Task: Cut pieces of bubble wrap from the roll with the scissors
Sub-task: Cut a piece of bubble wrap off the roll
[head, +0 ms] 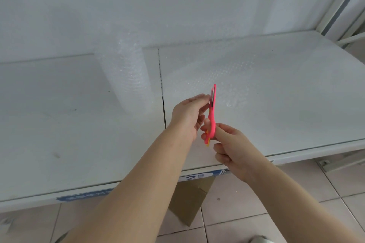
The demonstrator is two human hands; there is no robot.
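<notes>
I am holding the scissors (212,112) in my right hand (231,144); my left hand (188,114) is pinching the blades; I should be steadying the bubble wrap (217,73) instead, fingers clear

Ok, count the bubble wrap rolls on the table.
1. The bubble wrap roll stands upright at the back of the white table, left of both hands; its loose sheet spreads right. No others visible.

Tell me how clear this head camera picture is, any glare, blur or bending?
In the head view, light is soft and even, with faint shadows; the bubble wrap roll and the sheet spread beside it nearly wash out against the white table. The pink scissors look sharp. Wide-angle bending curves the table's front edge.
</notes>
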